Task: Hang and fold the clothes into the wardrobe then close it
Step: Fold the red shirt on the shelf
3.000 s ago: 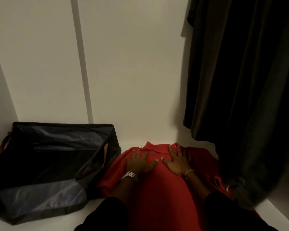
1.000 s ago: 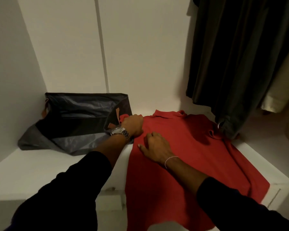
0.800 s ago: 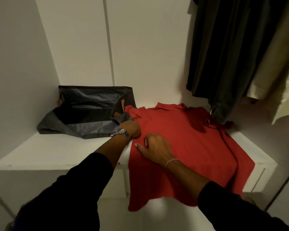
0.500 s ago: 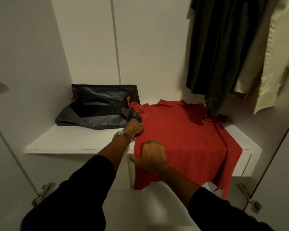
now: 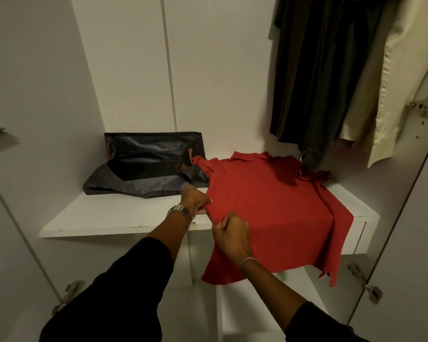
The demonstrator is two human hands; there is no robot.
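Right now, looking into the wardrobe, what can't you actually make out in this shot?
Head view only:
- Hangers and rail: cut off by the top edge above the dark hanging garment and cream garment.
- Red shirt's left sleeve: tucked against the dark bag.
- Bag's contents: too dark.
- Shirt's right cuff: shadowed by the dark garment.
- Left hand and right hand fingertips: buried in pinched fabric.

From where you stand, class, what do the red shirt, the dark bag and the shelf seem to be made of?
Red shirt: soft matte knit, probably cotton; it drapes limply over the edge.
Dark bag: thin, slightly shiny woven synthetic, perhaps nylon; it creases sharply and catches light.
Shelf: smooth white board, likely laminated or painted; flat, square-edged.
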